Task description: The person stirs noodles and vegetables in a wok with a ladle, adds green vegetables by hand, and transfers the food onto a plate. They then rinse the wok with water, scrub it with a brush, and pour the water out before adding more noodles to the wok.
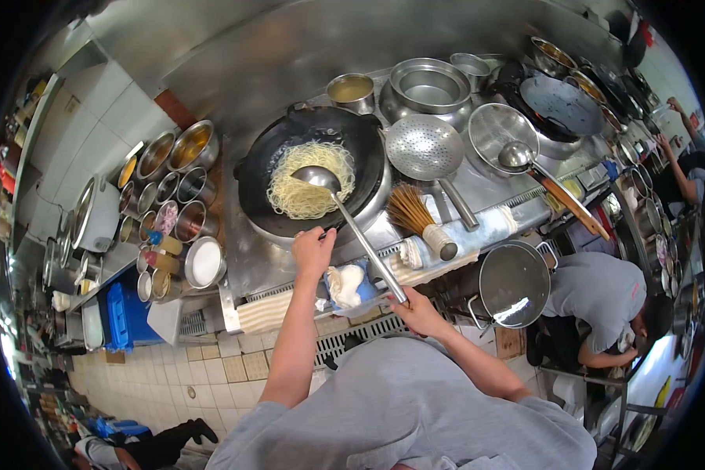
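Observation:
Pale noodles [305,200] lie in a large black wok [254,168]. My right hand [420,313] is wrapped round the handle end of a long metal ladle [360,235], whose bowl rests on the noodles. At the wok's near edge, my left hand [314,249] is closed on the rim or a small handle there; the exact grip is partly hidden. A white cloth [348,286] sits just below, between my hands. Right of the ladle lies a bamboo brush [417,213], beside a perforated strainer [424,147].
Seasoning containers [206,262] and metal bowls crowd the left. Behind the wok stand a small pot [352,92] and a larger pot [431,86]. A second wok [560,106] is at the back right. A co-worker [599,301] bends beside a deep pot [515,283].

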Motion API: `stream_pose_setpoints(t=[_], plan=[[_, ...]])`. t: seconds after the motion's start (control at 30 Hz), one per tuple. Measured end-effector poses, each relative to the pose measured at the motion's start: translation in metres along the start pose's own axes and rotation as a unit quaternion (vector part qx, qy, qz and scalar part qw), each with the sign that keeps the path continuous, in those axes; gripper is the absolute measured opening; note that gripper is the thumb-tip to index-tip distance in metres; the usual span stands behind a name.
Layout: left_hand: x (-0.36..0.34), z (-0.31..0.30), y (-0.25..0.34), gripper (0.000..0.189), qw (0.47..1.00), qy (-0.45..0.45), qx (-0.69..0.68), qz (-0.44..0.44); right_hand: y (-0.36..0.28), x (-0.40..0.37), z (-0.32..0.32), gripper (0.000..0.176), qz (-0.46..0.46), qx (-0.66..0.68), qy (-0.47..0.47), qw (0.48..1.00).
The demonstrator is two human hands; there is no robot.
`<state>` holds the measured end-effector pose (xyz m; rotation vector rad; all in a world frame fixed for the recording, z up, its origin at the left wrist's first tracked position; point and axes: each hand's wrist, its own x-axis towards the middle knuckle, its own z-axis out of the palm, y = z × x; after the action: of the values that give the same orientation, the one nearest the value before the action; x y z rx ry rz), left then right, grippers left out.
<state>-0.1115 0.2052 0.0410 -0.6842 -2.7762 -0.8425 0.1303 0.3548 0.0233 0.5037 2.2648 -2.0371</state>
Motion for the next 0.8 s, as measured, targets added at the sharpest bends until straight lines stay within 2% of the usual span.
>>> stream_pose_setpoints(t=[0.03,0.07,0.17,0.2,0.27,0.3,0.33,0.37,0.43,0.53,0.63,0.73,0.8], plan=[[-0.003,-0.003,0.003,0.037,1.0,0.008,-0.005,0.005,0.007,0.0,-0.001,0.032,-0.043,-0.014,0.026,0.999],[-0.002,-0.003,0.006,0.036,1.0,0.017,-0.012,0.012,0.011,0.001,-0.003,0.028,-0.044,0.012,0.028,0.999],[-0.001,0.004,0.002,0.037,0.999,0.043,-0.024,0.022,-0.026,-0.017,-0.019,0.04,0.048,0.007,0.042,0.998],[-0.001,-0.001,0.004,0.027,1.0,-0.025,-0.007,-0.015,-0.028,-0.021,-0.025,0.041,0.042,0.037,0.057,0.997],[-0.012,0.001,0.01,0.027,0.995,0.083,-0.012,0.055,-0.044,-0.03,-0.043,0.043,0.05,0.098,0.079,0.991],[-0.019,0.0,0.015,0.031,0.986,0.136,-0.014,0.091,-0.054,-0.032,-0.056,0.044,0.064,0.131,0.088,0.985],[-0.035,-0.01,0.035,0.047,0.989,0.135,0.04,0.05,-0.055,-0.031,-0.07,0.046,0.042,0.163,0.096,0.981],[-0.052,-0.006,0.036,0.05,0.99,0.132,0.035,0.045,-0.062,-0.032,-0.084,0.043,0.071,0.1,0.132,0.984],[-0.085,0.003,0.036,0.056,0.991,0.128,0.024,0.032,-0.053,-0.027,-0.113,0.041,0.085,0.083,0.142,0.983],[-0.108,0.014,0.044,0.065,0.997,-0.014,0.081,0.0,-0.026,-0.019,-0.143,0.041,0.118,0.08,0.12,0.983],[-0.11,0.02,0.042,0.072,0.981,-0.149,0.104,-0.062,0.012,-0.016,-0.153,0.043,0.066,-0.042,0.153,0.985],[-0.103,0.025,0.044,0.075,0.969,-0.186,0.122,-0.105,0.0,-0.019,-0.161,0.049,0.079,-0.151,0.166,0.971],[-0.094,0.031,0.042,0.073,0.967,-0.2,0.108,-0.114,0.014,-0.015,-0.164,0.049,0.085,-0.235,0.177,0.952]])
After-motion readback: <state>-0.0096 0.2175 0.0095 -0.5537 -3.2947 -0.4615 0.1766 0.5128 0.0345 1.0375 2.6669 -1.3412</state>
